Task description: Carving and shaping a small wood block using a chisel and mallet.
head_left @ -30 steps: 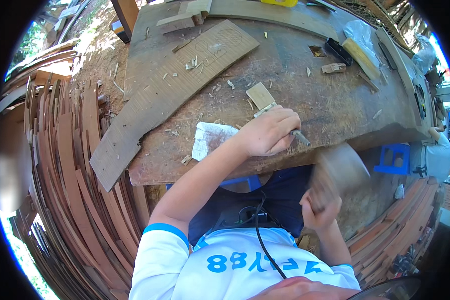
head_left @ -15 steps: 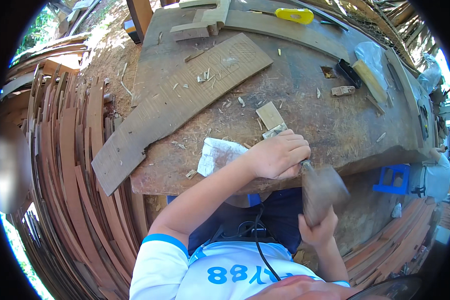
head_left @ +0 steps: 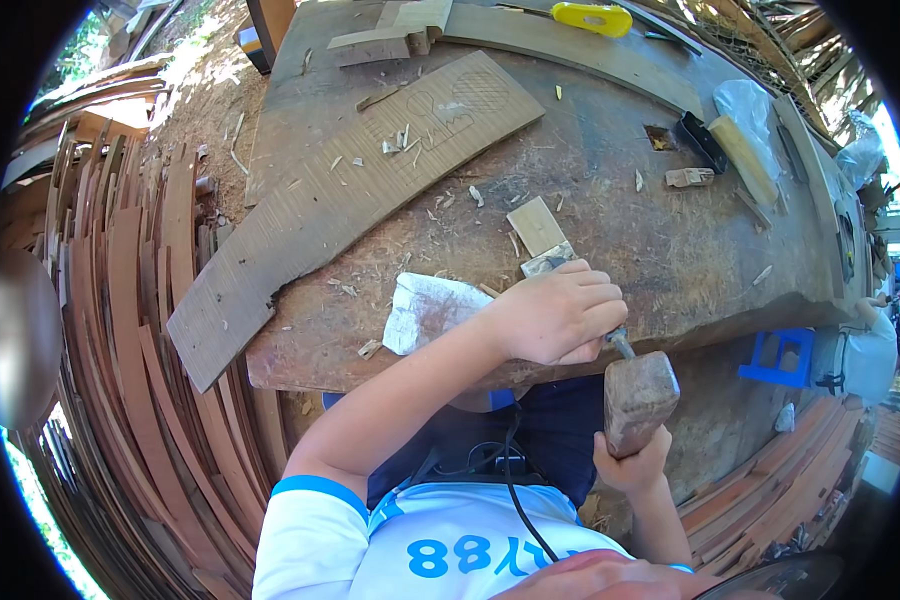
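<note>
My left hand (head_left: 565, 312) is closed around a tool that looks like a chisel; its metal-ended handle (head_left: 621, 342) sticks out on the right side of the fist. Its blade is mostly hidden under my fingers. Beyond the knuckles lies a small pale wood block (head_left: 536, 226), with a grey-marked end piece (head_left: 547, 259) next to the hand. Lower right, my right hand (head_left: 635, 463) grips a wooden mallet (head_left: 640, 397) whose head is right below the chisel handle's end; whether they touch I cannot tell. A crumpled white cloth (head_left: 432, 310) lies left of my left hand.
A long board (head_left: 355, 205) with pencilled outlines and shavings crosses the worn wooden table (head_left: 610, 210). A yellow-handled tool (head_left: 592, 19) lies at the back. Stacked wood strips (head_left: 120, 330) stand left. A blue stool (head_left: 778, 360) and a person (head_left: 870, 350) are at right.
The mallet, blurred by motion before, now shows sharply, its head a little lower and farther left. My left hand keeps its hold on the chisel. The whole view has shifted slightly.
</note>
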The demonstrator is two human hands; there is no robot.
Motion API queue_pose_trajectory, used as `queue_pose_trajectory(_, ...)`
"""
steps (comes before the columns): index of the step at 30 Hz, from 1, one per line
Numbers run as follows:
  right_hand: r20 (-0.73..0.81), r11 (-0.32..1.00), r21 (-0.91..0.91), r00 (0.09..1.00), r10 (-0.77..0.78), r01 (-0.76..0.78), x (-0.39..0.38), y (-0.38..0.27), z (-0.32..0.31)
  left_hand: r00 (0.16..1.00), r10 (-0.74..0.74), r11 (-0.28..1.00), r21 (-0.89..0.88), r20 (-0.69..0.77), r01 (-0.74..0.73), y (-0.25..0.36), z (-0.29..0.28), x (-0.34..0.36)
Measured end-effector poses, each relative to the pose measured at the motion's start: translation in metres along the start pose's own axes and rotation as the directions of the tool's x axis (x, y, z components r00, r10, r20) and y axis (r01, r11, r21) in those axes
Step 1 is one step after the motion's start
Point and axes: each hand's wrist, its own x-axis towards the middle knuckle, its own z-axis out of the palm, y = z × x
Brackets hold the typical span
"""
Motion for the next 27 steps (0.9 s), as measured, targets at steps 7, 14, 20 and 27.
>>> queue_pose_trajectory(7,0.023,0.956,0.179,0.973,0.23,-0.23,-0.007,0.009,0.008,0.989,0.003,0.998,0.067,0.149,-0.013,0.004,0.0,-0.001)
queue_pose_trajectory(14,0.056,0.963,0.258,0.994,-0.094,0.076,-0.074,0.064,0.018,0.998,-0.011,0.994,0.113,0.057,0.004,0.004,0.0,0.001)
queue_pose_trajectory(20,0.072,0.955,0.296,0.997,-0.023,0.001,-0.052,0.036,0.004,0.998,0.068,0.997,0.042,-0.011,-0.067,0.023,0.015,0.014)
queue_pose_trajectory(27,0.051,0.883,0.465,0.998,0.048,-0.066,-0.042,0.026,0.0,0.992,-0.087,0.996,-0.04,-0.093,0.084,0.01,0.012,0.015)
